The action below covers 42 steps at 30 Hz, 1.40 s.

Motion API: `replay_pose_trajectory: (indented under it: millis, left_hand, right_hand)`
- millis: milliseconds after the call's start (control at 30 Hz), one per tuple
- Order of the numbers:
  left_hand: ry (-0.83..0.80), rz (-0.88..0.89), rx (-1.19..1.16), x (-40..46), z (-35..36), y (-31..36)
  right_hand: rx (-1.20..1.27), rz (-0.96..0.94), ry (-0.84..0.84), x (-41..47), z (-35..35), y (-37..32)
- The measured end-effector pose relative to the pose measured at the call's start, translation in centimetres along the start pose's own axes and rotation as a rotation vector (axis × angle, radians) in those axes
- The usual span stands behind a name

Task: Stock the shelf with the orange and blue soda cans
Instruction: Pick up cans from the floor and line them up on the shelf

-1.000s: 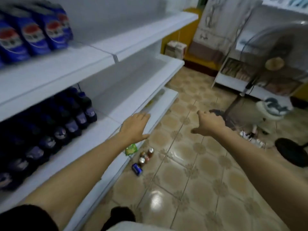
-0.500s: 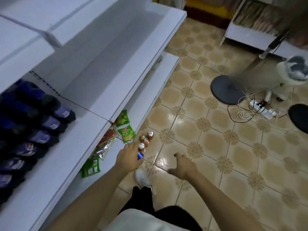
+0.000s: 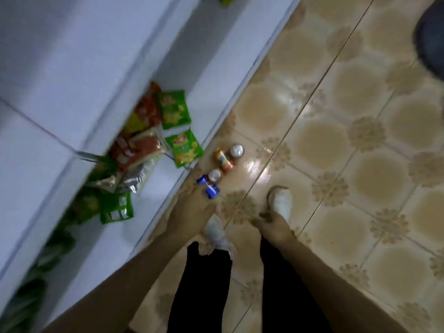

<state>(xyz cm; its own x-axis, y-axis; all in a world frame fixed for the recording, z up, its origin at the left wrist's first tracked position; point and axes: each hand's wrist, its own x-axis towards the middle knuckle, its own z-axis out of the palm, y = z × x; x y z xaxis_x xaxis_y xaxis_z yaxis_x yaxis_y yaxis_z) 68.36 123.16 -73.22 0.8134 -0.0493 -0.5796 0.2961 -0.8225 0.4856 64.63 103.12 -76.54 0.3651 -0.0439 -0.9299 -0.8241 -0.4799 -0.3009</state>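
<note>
The blue soda can [image 3: 208,187] lying on the tiled floor [image 3: 336,140], just beside the white bottom shelf [image 3: 153,179], gets grasped by the left hand [image 3: 195,203]. The orange soda can [image 3: 223,159] is left lying further along that shelf edge. The right hand [image 3: 271,221] is kept loosely curled, nothing held.

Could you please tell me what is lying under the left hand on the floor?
A blue soda can lies on its side under the left hand. The hand covers its near end, so whether the fingers grip it cannot be seen.
</note>
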Motion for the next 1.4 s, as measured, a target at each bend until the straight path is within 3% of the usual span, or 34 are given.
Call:
replay_pose_trajectory:
  millis: [167, 300, 600, 833, 1033, 1300, 1400]
  left_hand:
    - [-0.042, -0.092, -0.155, 14.6, 11.5, -7.1]
    - [-0.035, -0.080, -0.080, 24.5, 17.0, -10.6]
    - [-0.001, -0.252, 0.019, 33.7, 20.5, -14.3]
    - [0.007, -0.302, -0.097, 31.8, 18.5, -12.8]
    - [0.055, -0.336, -0.153, 25.4, 12.5, -6.9]
    - [0.213, -0.414, -0.841, 12.3, -2.4, 5.3]
    - [0.275, -0.378, -0.927, 7.4, -9.0, 10.6]
  right_hand:
    - [0.207, 0.081, -0.032, 18.3, 3.7, 1.7]
    - [0.412, 0.179, -0.060, 29.3, 6.8, 2.1]
    - [0.867, 0.257, -0.193, 37.4, 10.1, 0.8]
    - [0.967, 0.322, -0.128, 33.2, 9.0, -0.5]
    - [0.992, 0.323, -0.153, 23.4, 5.9, -2.9]
    - [1.184, 0.264, -0.141, 2.6, -0.8, -11.2]
    - [1.209, 0.209, -0.147, -5.0, -4.0, -14.9]
